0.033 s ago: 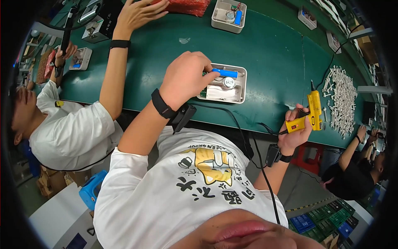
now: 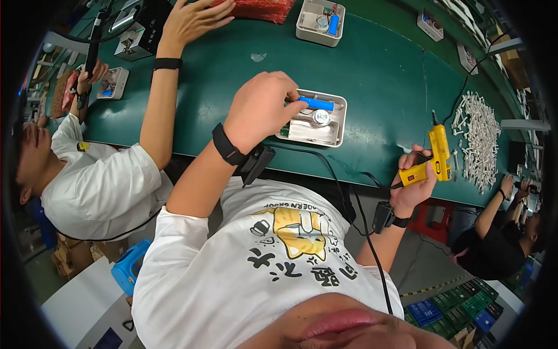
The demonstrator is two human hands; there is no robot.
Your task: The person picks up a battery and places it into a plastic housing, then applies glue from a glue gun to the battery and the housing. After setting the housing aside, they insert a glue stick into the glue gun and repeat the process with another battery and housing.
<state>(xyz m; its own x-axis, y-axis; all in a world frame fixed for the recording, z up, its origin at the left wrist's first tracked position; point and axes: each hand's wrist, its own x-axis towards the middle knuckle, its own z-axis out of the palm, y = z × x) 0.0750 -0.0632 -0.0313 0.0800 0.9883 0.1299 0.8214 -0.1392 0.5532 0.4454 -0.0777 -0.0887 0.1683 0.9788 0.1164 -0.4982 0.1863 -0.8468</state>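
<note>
My left hand (image 2: 261, 110) reaches over a white plastic housing (image 2: 343, 123), its fingers closed on the left end of a blue cylindrical battery (image 2: 321, 104). The battery lies along the far wall inside. Just nearer sits a round silvery-white part (image 2: 320, 117), and a strip of green circuit board (image 2: 285, 130) shows at the housing's left side, partly under my hand. To the right, my right hand (image 2: 419, 181) grips a yellow hot glue gun (image 2: 439, 150) by its handle, nozzle pointing away from me. The glue gun is apart from the housing.
Many small white parts (image 2: 479, 139) lie heaped at the right of the green table (image 2: 378, 75). A similar housing (image 2: 319, 39) with a battery stands beyond mine. At the left a co-worker's hand (image 2: 195, 23) reaches toward a red bag (image 2: 261, 9). Black cables (image 2: 360, 209) hang by the table's edge.
The glue gun in my right hand has shifted very slightly left and away from me. My left hand stays in place on the battery.
</note>
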